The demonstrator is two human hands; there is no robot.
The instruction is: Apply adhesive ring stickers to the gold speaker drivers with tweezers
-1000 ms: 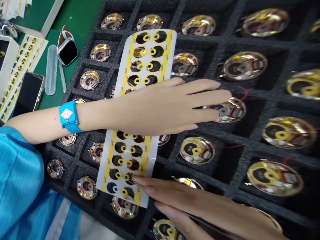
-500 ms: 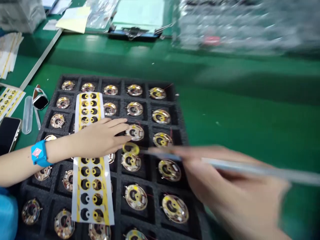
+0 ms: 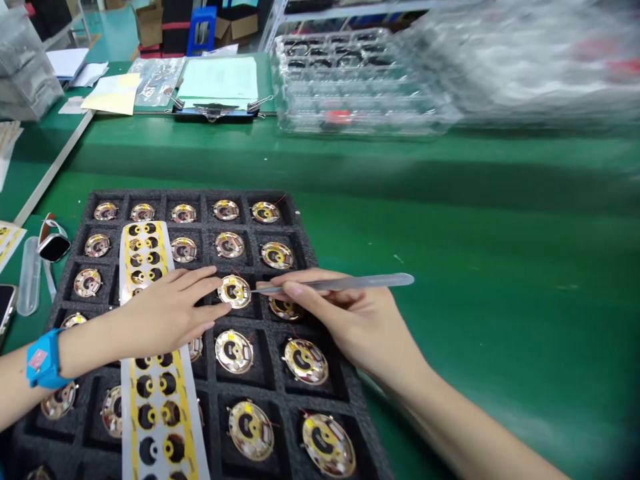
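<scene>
My right hand [image 3: 350,313] is closed around slim grey tweezers [image 3: 345,283], whose tip reaches the right edge of a round gold-rimmed watch module [image 3: 235,291]. Yellow adhesive pieces show on this module's face. My left hand [image 3: 170,310] lies stretched out with its fingers spread, fingertips at the module's left and lower edge. Under that hand and wrist runs a long white-and-yellow sticker sheet [image 3: 145,400] with two columns of dark round cutouts; its middle is hidden. Everything rests on a black foam tray [image 3: 295,223] with square compartments, most holding similar round modules.
A smartwatch [image 3: 54,248], a clear plastic case [image 3: 30,277] and a phone [image 3: 6,310] lie left of the tray. Farther back are a clipboard [image 3: 217,87] with papers and clear plastic trays [image 3: 360,100]. A metal strip [image 3: 55,167] crosses the green bench [image 3: 475,267].
A yellow ring-shaped sticker at the tweezers' tip is no longer seen apart; the tip now meets the module near my left fingertips. My view has tilted up and shifted right.
</scene>
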